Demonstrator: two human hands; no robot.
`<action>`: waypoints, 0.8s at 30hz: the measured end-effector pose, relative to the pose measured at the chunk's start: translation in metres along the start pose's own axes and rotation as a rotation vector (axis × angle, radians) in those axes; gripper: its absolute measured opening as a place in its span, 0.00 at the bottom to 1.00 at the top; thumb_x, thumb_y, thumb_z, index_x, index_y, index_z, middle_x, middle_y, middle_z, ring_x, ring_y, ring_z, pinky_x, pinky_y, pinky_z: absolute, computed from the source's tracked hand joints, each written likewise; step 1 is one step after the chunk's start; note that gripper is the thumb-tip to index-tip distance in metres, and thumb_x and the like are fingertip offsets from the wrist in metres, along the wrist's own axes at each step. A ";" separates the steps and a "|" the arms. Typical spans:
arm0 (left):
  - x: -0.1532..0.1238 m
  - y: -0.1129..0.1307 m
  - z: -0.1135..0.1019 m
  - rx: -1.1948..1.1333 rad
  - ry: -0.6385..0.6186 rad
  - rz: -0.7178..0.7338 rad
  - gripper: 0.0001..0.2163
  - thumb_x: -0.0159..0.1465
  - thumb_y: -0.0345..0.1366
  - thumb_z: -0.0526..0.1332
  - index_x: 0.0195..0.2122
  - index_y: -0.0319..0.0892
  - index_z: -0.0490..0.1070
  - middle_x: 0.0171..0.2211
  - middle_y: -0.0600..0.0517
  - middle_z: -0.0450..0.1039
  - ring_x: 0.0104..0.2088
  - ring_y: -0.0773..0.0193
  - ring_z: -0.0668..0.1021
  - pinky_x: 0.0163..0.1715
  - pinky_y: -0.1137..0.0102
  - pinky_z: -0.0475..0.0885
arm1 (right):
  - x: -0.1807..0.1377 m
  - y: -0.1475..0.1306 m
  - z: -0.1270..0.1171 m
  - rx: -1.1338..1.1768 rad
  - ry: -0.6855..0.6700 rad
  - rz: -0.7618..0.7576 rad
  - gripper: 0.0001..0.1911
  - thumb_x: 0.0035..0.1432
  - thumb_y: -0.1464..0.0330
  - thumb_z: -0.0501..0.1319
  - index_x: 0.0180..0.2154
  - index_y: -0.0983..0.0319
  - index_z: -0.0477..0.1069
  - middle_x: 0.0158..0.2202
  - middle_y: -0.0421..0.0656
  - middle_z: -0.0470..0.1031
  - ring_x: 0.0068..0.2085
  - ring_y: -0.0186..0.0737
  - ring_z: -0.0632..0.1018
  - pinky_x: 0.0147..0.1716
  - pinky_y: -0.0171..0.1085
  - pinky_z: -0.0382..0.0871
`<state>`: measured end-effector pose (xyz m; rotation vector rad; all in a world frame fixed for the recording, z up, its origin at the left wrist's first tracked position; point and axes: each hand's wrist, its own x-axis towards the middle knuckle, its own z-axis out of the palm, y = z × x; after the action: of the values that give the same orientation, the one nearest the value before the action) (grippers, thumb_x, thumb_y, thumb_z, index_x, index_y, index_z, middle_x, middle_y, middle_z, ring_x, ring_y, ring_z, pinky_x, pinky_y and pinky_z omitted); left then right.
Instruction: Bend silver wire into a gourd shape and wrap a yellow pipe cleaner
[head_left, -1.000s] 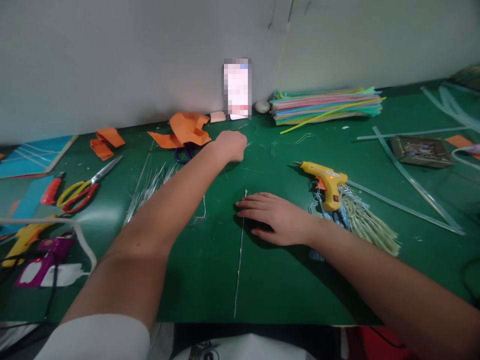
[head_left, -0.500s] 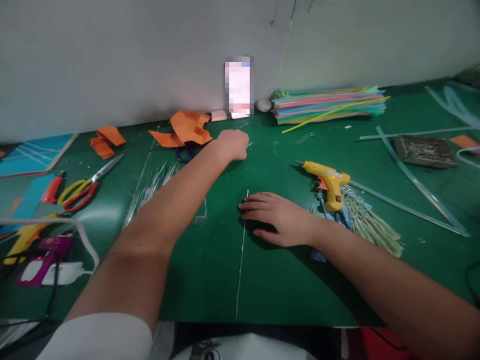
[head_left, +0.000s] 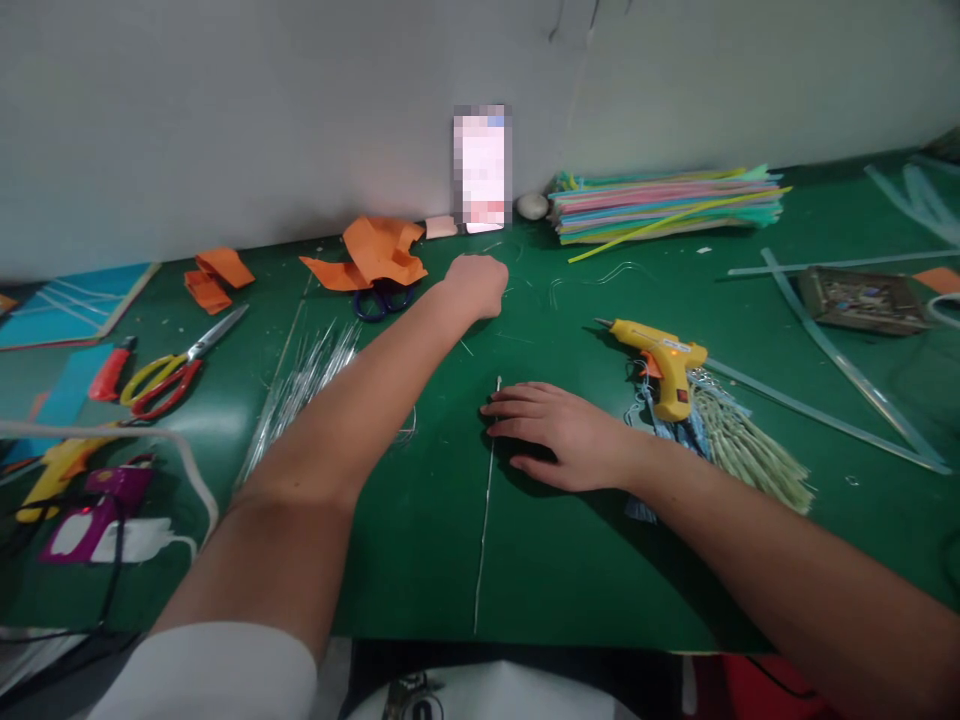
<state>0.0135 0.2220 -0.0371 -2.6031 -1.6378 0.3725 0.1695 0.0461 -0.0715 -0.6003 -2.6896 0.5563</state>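
Note:
My left hand (head_left: 478, 286) reaches far across the green table toward the phone. It is closed with its knuckles up, and whatever its fingers hold is hidden beneath them. Flat on the table, with fingers stretched out, lies my right hand (head_left: 551, 432); its fingertips rest at the upper part of a thin straight wire (head_left: 485, 520). The wire runs down toward the table's front edge. Left of my left forearm is a bundle of silvery wires (head_left: 300, 385). Dark-handled scissors (head_left: 371, 303) lie partly under orange paper (head_left: 384, 252).
A yellow glue gun (head_left: 664, 360) sits on tassels (head_left: 750, 440) at right. Behind are a lit phone (head_left: 484, 170), coloured pipe cleaners (head_left: 667, 208) and a small metal box (head_left: 862, 300). At left lie red-yellow scissors (head_left: 180, 365), another glue gun (head_left: 56, 475) and a purple power strip (head_left: 97, 510).
My left hand has shifted slightly to the right and stays closed. My right hand keeps its place by the wire. The whole view has moved a little.

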 end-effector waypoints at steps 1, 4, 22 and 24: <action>0.001 -0.001 0.001 -0.006 0.001 -0.005 0.17 0.56 0.30 0.64 0.48 0.37 0.78 0.42 0.39 0.77 0.45 0.46 0.78 0.45 0.58 0.72 | 0.000 0.000 0.000 -0.002 -0.001 -0.001 0.20 0.61 0.65 0.58 0.54 0.62 0.71 0.59 0.49 0.71 0.63 0.49 0.67 0.62 0.53 0.60; 0.002 -0.004 0.003 -0.019 0.003 -0.017 0.18 0.55 0.32 0.65 0.48 0.39 0.78 0.42 0.40 0.77 0.45 0.47 0.78 0.45 0.59 0.73 | 0.000 0.000 0.000 -0.013 -0.006 0.002 0.20 0.61 0.65 0.58 0.54 0.62 0.71 0.59 0.48 0.71 0.63 0.49 0.67 0.62 0.52 0.61; -0.005 -0.010 -0.012 -0.040 0.017 0.049 0.16 0.50 0.24 0.65 0.41 0.36 0.79 0.39 0.38 0.78 0.41 0.44 0.79 0.39 0.58 0.71 | -0.002 0.002 0.001 0.000 -0.004 0.002 0.19 0.62 0.65 0.58 0.53 0.64 0.72 0.60 0.48 0.71 0.63 0.49 0.67 0.62 0.51 0.61; -0.006 -0.006 -0.009 -0.128 0.052 0.038 0.15 0.49 0.21 0.65 0.39 0.35 0.80 0.40 0.36 0.78 0.44 0.41 0.78 0.42 0.56 0.70 | -0.002 0.002 0.001 0.000 -0.005 0.003 0.19 0.62 0.65 0.58 0.53 0.64 0.72 0.60 0.48 0.71 0.63 0.49 0.67 0.62 0.51 0.61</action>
<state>0.0083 0.2203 -0.0265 -2.7138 -1.6492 0.2063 0.1714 0.0465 -0.0733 -0.6041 -2.6935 0.5588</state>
